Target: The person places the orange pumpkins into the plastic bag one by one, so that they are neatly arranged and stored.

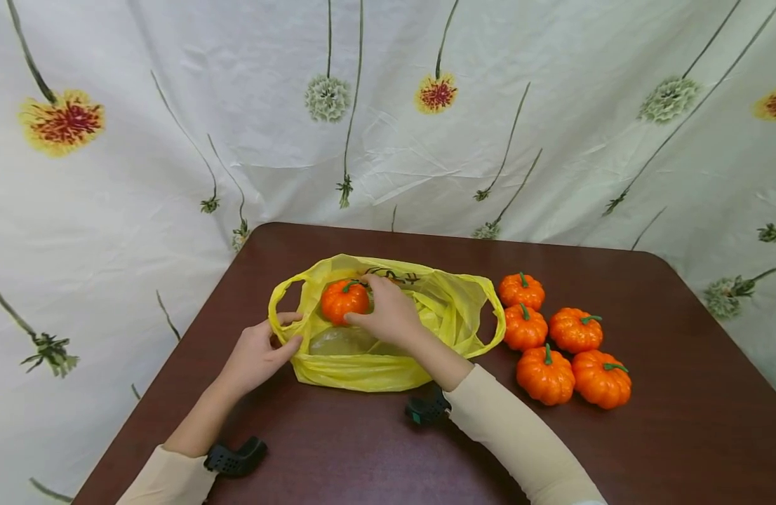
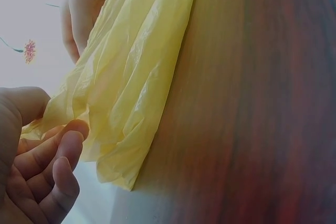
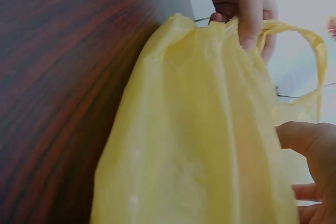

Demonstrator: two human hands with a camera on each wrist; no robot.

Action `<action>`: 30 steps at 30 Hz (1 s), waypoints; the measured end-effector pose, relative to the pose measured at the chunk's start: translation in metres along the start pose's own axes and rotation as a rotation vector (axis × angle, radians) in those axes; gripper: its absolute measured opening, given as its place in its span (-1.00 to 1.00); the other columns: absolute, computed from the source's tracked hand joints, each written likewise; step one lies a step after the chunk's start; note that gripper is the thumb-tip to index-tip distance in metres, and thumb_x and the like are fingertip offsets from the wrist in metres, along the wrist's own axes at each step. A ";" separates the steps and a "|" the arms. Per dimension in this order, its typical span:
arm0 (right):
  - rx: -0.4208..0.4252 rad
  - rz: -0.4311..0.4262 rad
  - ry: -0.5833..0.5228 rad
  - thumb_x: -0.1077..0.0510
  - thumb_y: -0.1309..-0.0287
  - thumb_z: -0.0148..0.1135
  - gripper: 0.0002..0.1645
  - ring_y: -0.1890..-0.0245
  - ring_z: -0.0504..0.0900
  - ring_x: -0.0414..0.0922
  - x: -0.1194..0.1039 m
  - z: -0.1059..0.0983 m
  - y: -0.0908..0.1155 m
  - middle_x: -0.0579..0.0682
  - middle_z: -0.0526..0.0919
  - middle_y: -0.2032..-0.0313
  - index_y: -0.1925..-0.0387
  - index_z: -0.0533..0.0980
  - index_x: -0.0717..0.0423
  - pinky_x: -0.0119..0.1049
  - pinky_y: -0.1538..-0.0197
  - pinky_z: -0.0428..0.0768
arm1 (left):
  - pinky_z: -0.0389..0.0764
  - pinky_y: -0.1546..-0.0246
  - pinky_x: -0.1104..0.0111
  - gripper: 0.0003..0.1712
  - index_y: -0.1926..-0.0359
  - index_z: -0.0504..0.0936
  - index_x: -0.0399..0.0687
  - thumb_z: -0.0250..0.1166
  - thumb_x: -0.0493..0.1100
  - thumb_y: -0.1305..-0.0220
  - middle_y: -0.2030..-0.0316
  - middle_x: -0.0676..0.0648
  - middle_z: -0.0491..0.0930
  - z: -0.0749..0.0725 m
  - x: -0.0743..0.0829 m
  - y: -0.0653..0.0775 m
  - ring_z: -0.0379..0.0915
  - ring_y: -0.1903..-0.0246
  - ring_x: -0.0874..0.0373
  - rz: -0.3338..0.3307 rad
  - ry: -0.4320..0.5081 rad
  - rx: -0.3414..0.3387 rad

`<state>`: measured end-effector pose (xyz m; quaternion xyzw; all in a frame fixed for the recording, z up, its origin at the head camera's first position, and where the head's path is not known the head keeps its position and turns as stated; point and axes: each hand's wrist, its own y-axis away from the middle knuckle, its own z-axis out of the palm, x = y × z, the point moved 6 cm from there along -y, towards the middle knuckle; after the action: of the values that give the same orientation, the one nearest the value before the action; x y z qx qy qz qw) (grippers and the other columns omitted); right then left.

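A yellow plastic bag (image 1: 363,372) lies with its mouth spread wide, its handle loops to the left and right. My left hand (image 1: 262,351) pinches the bag's edge by the left loop; the left wrist view shows thumb and fingertips (image 2: 77,127) on the thin plastic. Inside the mouth sits an orange pumpkin (image 1: 344,303) with a green stem. My right hand (image 1: 391,312) reaches in over the near rim and grips that pumpkin's right side, thumb in front and fingers behind. In the right wrist view the bag hides the pumpkin, and part of the right hand (image 3: 320,156) shows.
Several more orange pumpkins (image 1: 575,330) stand grouped on the dark brown table (image 1: 356,449), close to the bag's right loop. Behind the table's far edge hangs a white cloth (image 1: 400,140) printed with flowers. A black wrist device (image 1: 236,457) is on the left forearm.
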<state>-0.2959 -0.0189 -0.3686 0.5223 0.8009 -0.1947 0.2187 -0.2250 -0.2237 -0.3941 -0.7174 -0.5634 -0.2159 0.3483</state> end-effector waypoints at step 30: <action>0.199 -0.087 -0.167 0.00 -0.22 0.29 -0.53 0.22 0.65 -0.09 0.027 -0.070 0.056 -0.04 0.71 0.23 -0.11 0.52 0.09 -0.18 0.23 0.57 | 0.50 0.36 0.38 -0.57 -0.14 0.56 -0.25 0.27 -0.16 -0.30 0.16 -0.18 0.66 -0.001 0.000 -0.001 0.45 0.39 0.11 -0.013 0.003 0.019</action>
<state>-0.2643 0.0601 -0.3306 0.4880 0.7785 -0.3254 0.2232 -0.2259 -0.2245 -0.3927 -0.7100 -0.5697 -0.2138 0.3545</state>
